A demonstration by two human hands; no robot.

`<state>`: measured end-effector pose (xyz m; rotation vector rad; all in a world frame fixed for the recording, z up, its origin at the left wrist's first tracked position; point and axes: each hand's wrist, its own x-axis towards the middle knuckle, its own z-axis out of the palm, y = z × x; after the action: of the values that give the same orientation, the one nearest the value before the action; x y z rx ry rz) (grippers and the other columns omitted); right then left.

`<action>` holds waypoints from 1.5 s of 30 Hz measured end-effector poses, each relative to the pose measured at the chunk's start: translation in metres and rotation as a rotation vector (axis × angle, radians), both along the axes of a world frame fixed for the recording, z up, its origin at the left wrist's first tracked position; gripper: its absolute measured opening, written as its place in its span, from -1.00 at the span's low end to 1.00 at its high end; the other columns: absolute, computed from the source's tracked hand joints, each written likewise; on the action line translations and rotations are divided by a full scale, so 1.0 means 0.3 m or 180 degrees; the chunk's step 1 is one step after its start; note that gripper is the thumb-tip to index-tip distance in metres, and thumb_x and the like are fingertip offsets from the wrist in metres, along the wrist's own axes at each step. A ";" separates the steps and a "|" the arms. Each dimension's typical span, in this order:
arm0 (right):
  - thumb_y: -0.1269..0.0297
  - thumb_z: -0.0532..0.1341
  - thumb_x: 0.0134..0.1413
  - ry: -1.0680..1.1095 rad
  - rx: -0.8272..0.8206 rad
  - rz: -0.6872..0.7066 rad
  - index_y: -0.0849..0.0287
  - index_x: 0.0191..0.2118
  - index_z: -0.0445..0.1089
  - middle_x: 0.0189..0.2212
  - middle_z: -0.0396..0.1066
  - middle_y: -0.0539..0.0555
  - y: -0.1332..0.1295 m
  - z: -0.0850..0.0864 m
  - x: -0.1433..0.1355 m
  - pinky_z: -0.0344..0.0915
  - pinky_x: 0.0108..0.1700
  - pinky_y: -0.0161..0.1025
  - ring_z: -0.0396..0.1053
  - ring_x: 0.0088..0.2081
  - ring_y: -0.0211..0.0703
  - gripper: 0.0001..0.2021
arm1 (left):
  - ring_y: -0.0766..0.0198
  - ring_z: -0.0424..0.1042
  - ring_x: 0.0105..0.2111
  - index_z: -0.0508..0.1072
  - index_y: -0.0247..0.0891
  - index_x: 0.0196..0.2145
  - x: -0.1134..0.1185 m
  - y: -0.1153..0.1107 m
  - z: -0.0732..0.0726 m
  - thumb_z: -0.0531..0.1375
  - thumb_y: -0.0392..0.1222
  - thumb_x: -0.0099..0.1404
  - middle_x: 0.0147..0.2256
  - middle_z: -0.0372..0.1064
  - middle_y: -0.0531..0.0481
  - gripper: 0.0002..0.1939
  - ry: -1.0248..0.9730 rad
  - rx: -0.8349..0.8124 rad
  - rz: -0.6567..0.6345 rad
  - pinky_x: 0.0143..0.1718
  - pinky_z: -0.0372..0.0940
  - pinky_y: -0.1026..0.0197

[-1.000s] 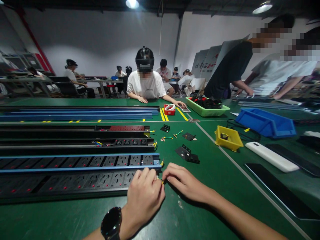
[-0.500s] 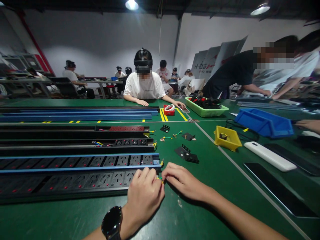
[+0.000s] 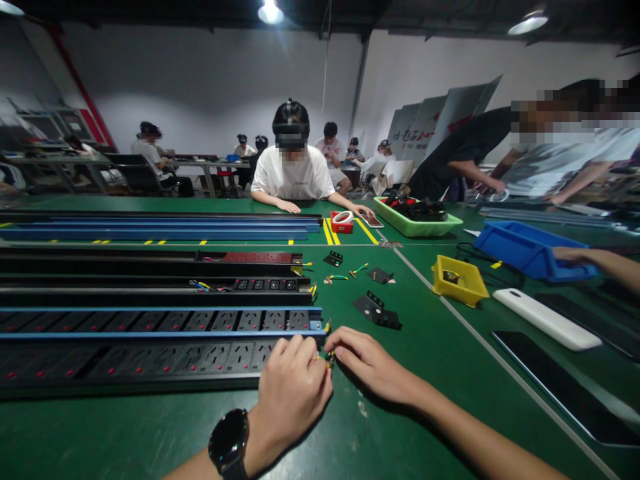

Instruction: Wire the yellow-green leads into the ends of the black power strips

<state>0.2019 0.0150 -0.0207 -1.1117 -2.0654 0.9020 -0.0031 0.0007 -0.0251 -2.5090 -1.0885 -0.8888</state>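
Four socket strips [image 3: 175, 360] lie parallel on the left part of the worktop [image 3: 125, 427], with long rails [image 3: 165, 230] behind them, toward the far edge. Right of the rails, a tape roll [image 3: 343, 218] rests on a small box [image 3: 342, 228]; a phone [image 3: 373, 221], then a tray [image 3: 433, 230] full of parts [image 3: 423, 211], follow near that edge. Brackets [image 3: 377, 312] and short wires [image 3: 338, 277] lie right of the strips. Toward the right edge, a small bin [image 3: 459, 291] stands before and left of a large bin [image 3: 525, 257]. Before both, three devices [image 3: 547, 320] lie slantwise.
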 end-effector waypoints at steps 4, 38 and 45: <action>0.28 0.09 0.42 0.0266 -0.0153 -0.0138 0.13 -0.11 0.39 -0.17 0.48 0.07 0.008 -0.005 0.000 0.29 -0.02 -0.16 0.42 -0.12 -0.08 -0.86 | 0.14 0.22 -0.34 0.41 -0.19 -0.46 -0.002 -0.003 0.000 0.24 -0.28 0.31 -0.41 0.29 0.00 -0.82 -0.0016 -0.0019 -0.0005 -0.30 0.01 0.05; 0.03 0.43 0.10 0.1656 -0.0865 -0.0641 0.15 -0.22 0.42 -0.37 0.44 -0.01 0.027 -0.062 -0.056 0.28 -0.30 -0.28 0.40 -0.32 -0.18 -0.67 | 0.13 0.23 -0.34 0.41 -0.20 -0.47 -0.001 -0.005 0.002 0.27 -0.27 0.28 -0.42 0.30 0.00 -0.82 0.0004 0.0028 0.0041 -0.31 0.01 0.06; 0.03 0.45 0.08 0.1652 -0.0831 -0.0647 0.15 -0.26 0.42 -0.39 0.44 -0.03 0.038 -0.064 -0.057 0.26 -0.31 -0.29 0.39 -0.33 -0.20 -0.67 | 0.13 0.23 -0.34 0.42 -0.20 -0.47 -0.001 -0.002 0.009 0.26 -0.28 0.29 -0.42 0.30 -0.01 -0.83 0.0026 0.0030 0.0024 -0.32 0.02 0.05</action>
<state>0.1848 0.0263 -0.0401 -1.0557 -1.4184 1.2284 -0.0032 0.0000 -0.0225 -2.4970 -1.0883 -0.8789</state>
